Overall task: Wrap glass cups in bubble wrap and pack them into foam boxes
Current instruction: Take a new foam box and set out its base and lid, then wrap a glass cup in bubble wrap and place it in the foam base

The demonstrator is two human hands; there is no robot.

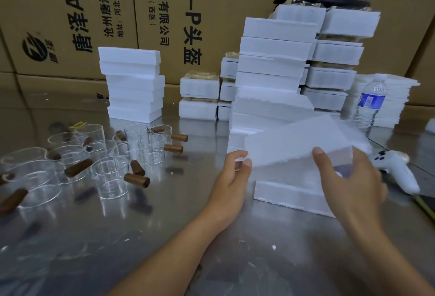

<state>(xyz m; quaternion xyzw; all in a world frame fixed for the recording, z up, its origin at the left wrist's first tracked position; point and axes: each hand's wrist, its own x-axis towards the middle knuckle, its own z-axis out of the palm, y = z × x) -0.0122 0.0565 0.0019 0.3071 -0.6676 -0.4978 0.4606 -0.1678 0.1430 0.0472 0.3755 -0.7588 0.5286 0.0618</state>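
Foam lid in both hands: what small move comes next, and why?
Probably lift the foam lid off and set it aside: left hand and right hand hold it tilted above the foam box, and the glass cups stand unwrapped nearby.

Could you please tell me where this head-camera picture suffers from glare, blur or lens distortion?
Head view: the wide lens bows the cardboard cartons towards the frame edges; the steel table gives smeared reflections of the glass cups; the foam lid is nearly blown out, with little surface detail; the right hand gripping it is blurred along its outer edge, the left hand sharper.
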